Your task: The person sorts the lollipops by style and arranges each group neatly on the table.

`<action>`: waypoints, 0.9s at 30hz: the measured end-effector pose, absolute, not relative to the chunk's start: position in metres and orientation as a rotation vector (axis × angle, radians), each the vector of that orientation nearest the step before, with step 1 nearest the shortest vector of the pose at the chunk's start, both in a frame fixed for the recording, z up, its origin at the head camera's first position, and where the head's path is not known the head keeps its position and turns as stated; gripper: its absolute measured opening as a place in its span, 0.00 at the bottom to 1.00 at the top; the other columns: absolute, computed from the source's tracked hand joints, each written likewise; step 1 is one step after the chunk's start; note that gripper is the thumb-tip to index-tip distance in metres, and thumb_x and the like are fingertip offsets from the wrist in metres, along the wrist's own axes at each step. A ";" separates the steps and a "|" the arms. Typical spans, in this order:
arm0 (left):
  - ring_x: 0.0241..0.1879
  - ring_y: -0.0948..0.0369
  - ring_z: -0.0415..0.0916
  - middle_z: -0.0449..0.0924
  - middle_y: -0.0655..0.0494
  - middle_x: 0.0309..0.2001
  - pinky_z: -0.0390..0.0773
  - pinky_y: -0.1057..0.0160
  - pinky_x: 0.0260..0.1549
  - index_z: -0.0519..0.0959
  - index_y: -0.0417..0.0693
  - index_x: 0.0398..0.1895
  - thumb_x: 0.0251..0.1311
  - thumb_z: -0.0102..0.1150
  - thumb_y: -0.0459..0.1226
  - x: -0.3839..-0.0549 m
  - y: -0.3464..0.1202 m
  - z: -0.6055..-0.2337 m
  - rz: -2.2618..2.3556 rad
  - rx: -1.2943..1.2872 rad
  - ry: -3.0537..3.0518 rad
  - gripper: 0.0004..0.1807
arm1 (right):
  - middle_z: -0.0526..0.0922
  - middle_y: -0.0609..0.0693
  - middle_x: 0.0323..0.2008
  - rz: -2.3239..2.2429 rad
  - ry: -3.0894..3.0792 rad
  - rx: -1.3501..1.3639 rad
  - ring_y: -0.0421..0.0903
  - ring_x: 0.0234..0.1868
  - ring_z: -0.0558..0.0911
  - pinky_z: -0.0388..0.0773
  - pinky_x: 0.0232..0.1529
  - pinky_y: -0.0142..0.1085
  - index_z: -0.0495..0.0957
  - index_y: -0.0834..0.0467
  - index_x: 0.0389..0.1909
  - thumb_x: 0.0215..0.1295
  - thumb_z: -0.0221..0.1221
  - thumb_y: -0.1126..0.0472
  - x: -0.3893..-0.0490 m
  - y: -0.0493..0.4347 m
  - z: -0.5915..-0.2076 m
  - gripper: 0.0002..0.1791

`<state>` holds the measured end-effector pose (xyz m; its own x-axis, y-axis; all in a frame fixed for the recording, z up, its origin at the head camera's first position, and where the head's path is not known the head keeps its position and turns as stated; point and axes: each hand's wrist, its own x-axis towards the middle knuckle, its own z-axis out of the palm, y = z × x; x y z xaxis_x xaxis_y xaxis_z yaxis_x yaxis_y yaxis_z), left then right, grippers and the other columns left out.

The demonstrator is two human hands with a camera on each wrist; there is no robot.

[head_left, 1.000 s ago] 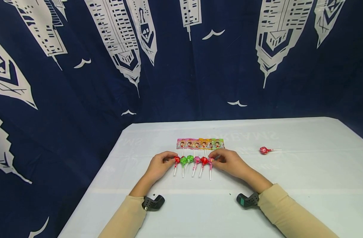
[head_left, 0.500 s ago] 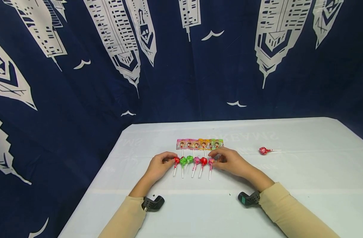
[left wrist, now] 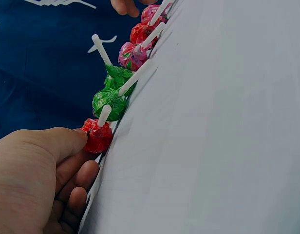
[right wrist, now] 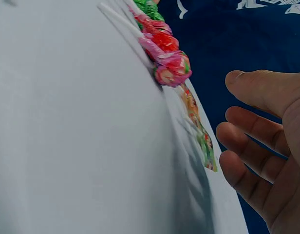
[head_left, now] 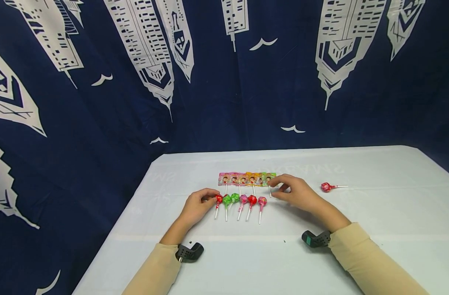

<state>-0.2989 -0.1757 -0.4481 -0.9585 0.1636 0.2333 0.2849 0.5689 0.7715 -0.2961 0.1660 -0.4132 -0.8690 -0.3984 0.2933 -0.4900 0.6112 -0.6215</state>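
Observation:
Several round wrapped lollipops stand in a row across the table, sticks toward the person. My left hand (head_left: 199,206) is at the row's left end, thumb and finger pinching the head of a red lollipop (left wrist: 98,136). Beside it come two green lollipops (left wrist: 111,103), then a pink one (head_left: 243,199), a red one (head_left: 252,199) and another pink lollipop (right wrist: 172,70) at the right end. My right hand (head_left: 294,191) is behind and right of that end lollipop, apart from it. Its fingers (right wrist: 242,168) are loosely bent with nothing between them, near a white stick (head_left: 270,191).
Behind the row lies a strip of flat, colourful wrapped candies (head_left: 246,178) with white sticks pointing forward. A single red lollipop (head_left: 326,187) lies apart on the right of the white table (head_left: 246,262). A dark blue printed cloth (head_left: 224,102) hangs at the back.
My right hand has let go of the pink lollipop at the row's right end and moved back and to the right. The left hand has stayed in place.

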 end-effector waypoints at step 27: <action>0.32 0.64 0.72 0.84 0.56 0.36 0.71 0.67 0.34 0.86 0.54 0.46 0.63 0.63 0.36 -0.298 -0.176 -0.448 -1.342 -0.380 -2.659 0.10 | 0.85 0.57 0.52 1.013 -2.794 0.529 0.48 0.44 0.79 0.74 0.41 0.36 0.81 0.56 0.55 0.64 0.66 0.58 -0.302 0.223 -0.387 0.18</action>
<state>-0.2979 -0.1757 -0.4480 -0.9585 0.1611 0.2354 0.2850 0.5707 0.7701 -0.3020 0.2226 -0.3870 -0.9312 -0.2823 0.2306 -0.3645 0.7142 -0.5975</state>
